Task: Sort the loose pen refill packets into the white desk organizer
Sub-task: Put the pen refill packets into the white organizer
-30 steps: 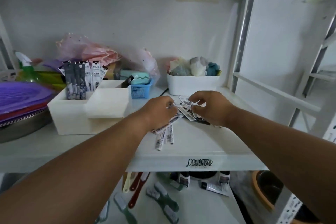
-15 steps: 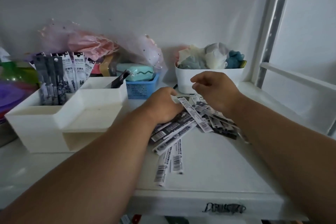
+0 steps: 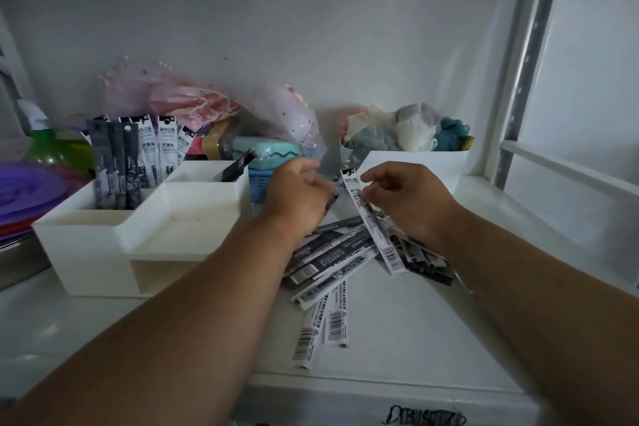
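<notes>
A pile of loose pen refill packets [image 3: 332,263] lies on the white shelf, black ones and white ones mixed. My right hand [image 3: 408,204] pinches a white refill packet [image 3: 375,228] that slants up off the pile. My left hand [image 3: 297,197] holds a dark patterned packet [image 3: 332,199] between curled fingers, just left of the white one. The white desk organizer [image 3: 145,218] stands to the left; its back left compartment holds several upright packets [image 3: 138,156], and one dark packet [image 3: 238,166] leans in the back right compartment.
A white bin [image 3: 415,166] of cloth items stands behind my hands. A small blue basket [image 3: 259,183] sits beside the organizer. Pink bags, a green spray bottle [image 3: 45,145] and purple plates [image 3: 24,190] crowd the left. Two packets [image 3: 325,325] lie near the shelf's front edge.
Both hands have risen off the pile. My right hand now pinches a white packet lifted at its top end, and my left hand has come up holding a dark packet.
</notes>
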